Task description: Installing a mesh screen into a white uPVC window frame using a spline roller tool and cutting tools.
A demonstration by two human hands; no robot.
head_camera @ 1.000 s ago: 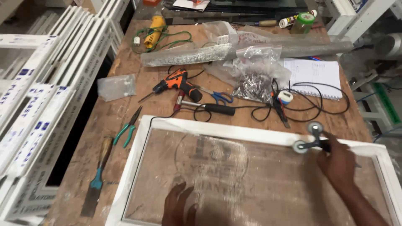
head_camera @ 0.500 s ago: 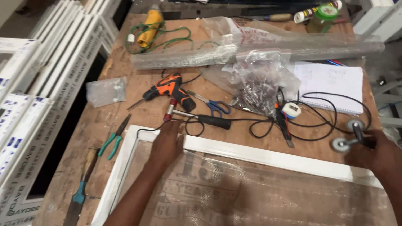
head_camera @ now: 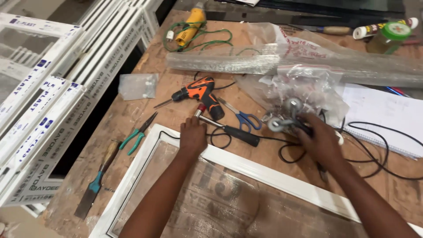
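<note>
Above the white plastic window frame [head_camera: 246,169], the right hand [head_camera: 318,143] is gripping a grey metal roller tool [head_camera: 286,118], seemingly heavy and rigid; the left hand [head_camera: 193,137] is pressing the frame, holding nothing.

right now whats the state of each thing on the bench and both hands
left hand: resting on the frame, by the hammer
right hand: gripping the roller tool
roller tool: held above the bench
frame: flat, mesh inside
hammer: lying loose
drill: on its side
pliers: lying, handles apart
scissors: closed
chisel: lying flat
</note>
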